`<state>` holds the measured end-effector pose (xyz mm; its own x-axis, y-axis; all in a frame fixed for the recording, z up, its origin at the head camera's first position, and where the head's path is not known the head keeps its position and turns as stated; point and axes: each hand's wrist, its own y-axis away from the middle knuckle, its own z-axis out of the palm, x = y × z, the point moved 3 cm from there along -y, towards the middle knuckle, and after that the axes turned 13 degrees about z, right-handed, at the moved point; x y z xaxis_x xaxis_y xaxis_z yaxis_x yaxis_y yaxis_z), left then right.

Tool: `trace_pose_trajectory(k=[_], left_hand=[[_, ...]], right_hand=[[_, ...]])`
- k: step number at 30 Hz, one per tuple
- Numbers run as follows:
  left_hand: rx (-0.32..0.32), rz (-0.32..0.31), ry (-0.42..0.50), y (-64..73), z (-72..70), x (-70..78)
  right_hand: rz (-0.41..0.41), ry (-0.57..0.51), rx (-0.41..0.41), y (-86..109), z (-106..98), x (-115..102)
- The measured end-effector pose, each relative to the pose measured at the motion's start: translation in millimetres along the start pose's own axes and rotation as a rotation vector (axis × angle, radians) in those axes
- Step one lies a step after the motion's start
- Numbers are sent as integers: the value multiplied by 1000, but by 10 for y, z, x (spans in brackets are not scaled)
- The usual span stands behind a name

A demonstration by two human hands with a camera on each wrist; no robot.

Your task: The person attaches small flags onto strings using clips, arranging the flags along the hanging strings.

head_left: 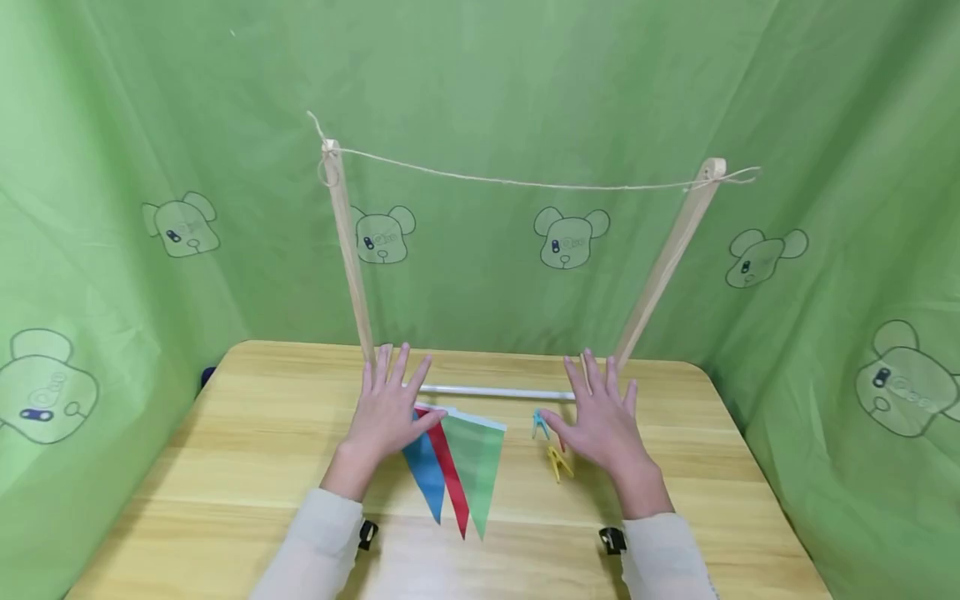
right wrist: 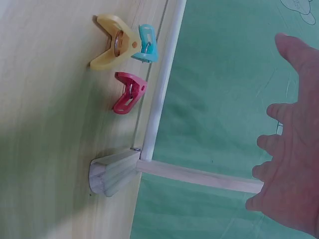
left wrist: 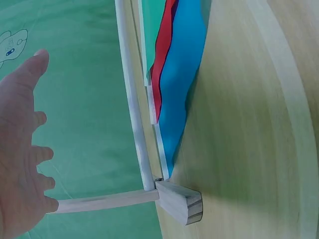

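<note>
Both hands hover over the table with fingers spread, holding nothing. My left hand (head_left: pixel 386 417) is above the left end of three triangular pennants, overlapping them in the head view. These are a blue pennant (left wrist: pixel 179 64), a red pennant (head_left: pixel 452 475) and a green pennant (head_left: pixel 480 458), fanned over one another with white top edges. My right hand (head_left: pixel 600 421) is over the small clips on the right. A yellow clip (right wrist: pixel 117 42), a light blue clip (right wrist: pixel 147 44) and a red clip (right wrist: pixel 129 93) lie there; in the head view the hand mostly hides the red one.
Behind the pennants stands a wooden frame with a left post (head_left: pixel 348 250), a right post (head_left: pixel 667 258) and a white crossbar (head_left: pixel 495 392). A thin string (head_left: pixel 510 182) sags between the post tops. Green curtains (head_left: pixel 480 83) surround the wooden table (head_left: pixel 225 467).
</note>
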<state>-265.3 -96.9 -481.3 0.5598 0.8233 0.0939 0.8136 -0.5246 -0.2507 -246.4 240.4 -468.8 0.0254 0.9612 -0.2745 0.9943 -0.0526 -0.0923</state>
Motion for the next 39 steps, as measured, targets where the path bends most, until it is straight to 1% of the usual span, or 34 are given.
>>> trace_pose_trajectory(k=[8,12,17,26,31,39], left_hand=[[-4,23,11,-4,-9,-3],[3,39,0,-1,8,4],[-10,63,1,12,45,29],[-12,81,70,45,113,46],[-10,87,116,66,135,42],[27,92,255,86,175,43]], right_hand=[[-21,-20,29,13,38,24],[-37,-28,41,30,59,50],[-56,-43,43,57,83,100],[-68,-90,40,128,142,186],[-81,-162,33,159,168,203],[-86,-229,19,208,200,229]])
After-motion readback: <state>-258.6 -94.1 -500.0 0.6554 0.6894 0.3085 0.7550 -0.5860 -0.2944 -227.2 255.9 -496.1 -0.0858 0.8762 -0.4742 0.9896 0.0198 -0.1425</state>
